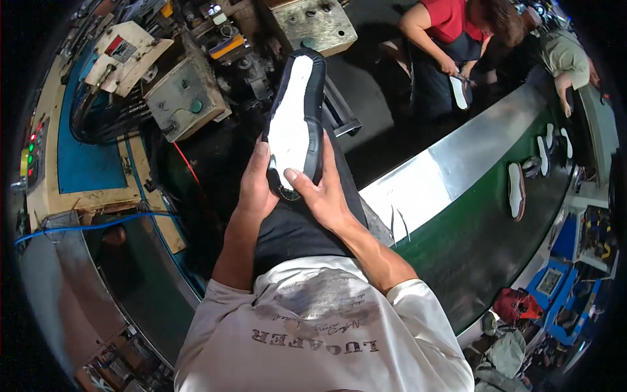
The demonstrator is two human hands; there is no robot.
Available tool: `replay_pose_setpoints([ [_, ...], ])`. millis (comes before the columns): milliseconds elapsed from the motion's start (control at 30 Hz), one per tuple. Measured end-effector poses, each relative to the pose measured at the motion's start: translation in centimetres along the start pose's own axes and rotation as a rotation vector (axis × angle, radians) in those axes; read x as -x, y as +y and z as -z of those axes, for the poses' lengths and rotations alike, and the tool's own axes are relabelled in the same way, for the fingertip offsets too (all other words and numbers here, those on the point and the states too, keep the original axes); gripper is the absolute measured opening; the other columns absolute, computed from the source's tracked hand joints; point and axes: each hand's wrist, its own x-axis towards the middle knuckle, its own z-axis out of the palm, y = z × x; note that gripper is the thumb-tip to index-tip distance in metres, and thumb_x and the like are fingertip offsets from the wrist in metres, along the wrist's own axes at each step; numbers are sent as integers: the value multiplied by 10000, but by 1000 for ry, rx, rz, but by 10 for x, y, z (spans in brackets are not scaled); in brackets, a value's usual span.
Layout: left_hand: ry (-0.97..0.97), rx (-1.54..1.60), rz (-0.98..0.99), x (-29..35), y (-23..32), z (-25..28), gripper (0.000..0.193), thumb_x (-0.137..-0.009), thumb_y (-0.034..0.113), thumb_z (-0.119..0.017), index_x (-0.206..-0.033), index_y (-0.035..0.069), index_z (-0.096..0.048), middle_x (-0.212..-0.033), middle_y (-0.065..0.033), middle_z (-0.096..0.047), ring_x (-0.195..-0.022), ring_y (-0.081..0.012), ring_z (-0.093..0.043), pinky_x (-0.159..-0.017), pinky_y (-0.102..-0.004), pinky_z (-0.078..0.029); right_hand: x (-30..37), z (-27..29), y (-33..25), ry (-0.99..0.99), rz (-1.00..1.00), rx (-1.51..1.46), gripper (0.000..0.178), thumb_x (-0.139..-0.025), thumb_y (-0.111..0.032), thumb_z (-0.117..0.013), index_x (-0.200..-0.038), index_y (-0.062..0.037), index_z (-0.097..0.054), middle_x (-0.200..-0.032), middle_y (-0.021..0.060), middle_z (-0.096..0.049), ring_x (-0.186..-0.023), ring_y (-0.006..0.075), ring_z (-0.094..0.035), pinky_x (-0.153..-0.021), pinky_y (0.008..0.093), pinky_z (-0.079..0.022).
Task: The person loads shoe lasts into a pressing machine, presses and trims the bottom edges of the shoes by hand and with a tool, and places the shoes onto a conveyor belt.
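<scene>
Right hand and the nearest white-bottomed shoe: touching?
Touching. The head view shows the right hand with its thumb laid over the lower part of the white-bottomed shoe, no gap visible.

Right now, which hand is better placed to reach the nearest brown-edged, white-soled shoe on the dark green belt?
Probably your right hand: it is nearer that brown-edged shoe, while your left hand is farther. Both hold the black, white-bottomed shoe.

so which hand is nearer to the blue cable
Left: the left hand, at the left side of the shoe, is right of the blue cable; the right hand, on the other side, is farther right.
</scene>
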Motion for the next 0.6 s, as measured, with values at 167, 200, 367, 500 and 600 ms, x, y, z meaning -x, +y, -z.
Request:
replay_pose_setpoints([
  [167, 57, 90, 14, 7, 7, 8, 743, -1160, 573, -352, -1651, 16, -376, -1590, -204, -536, -1455, -345, -550, -1220, -517, -450, -1, -9, -1, -38, 48, 27, 1068, -1009, -152, -766, -1721, 34, 8, -1653, 269, -379, -1502, 309, -443, -1249, 386, -352],
  [200, 59, 87, 13, 8, 7, 10, 743, -1160, 573, -352, -1651, 16, -376, -1590, -204, -536, -1455, -345, -550, -1220, -517, -450, -2, -9, -1, -38, 53, 0, 1069, -1009, -153, -769, -1721, 36, 5, -1656, 267, -375, -1509, 307, -434, -1254, 389, -345],
  [367, 132, 135, -11, 22, 3, 15, 719, -1167, 566, -318, -1667, 50, -357, -1634, -197, -486, -1489, -353, -511, -1245, -529, -414, 3, -11, -8, -64, 9, -35, 1064, -1016, -169, -768, -1721, 38, 2, -1663, 264, -368, -1520, 304, -421, -1262, 397, -334],
  [500, 100, 106, -70, 28, 2, 7, 678, -1181, 521, -325, -1660, 43, -366, -1621, -195, -500, -1472, -338, -528, -1234, -509, -428, 6, -17, 1, -51, 13, -28, 1052, -1020, -170, -763, -1720, 38, -7, -1666, 262, -364, -1522, 310, -420, -1259, 403, -345],
  [600, 256, -186, -100, 27, 3, -1, 649, -1189, 489, -329, -1660, 44, -366, -1613, -187, -509, -1459, -315, -540, -1223, -488, -441, 6, -21, 2, -29, 30, 25, 1052, -1020, -175, -765, -1719, 41, -8, -1664, 263, -363, -1519, 323, -424, -1256, 408, -356],
])
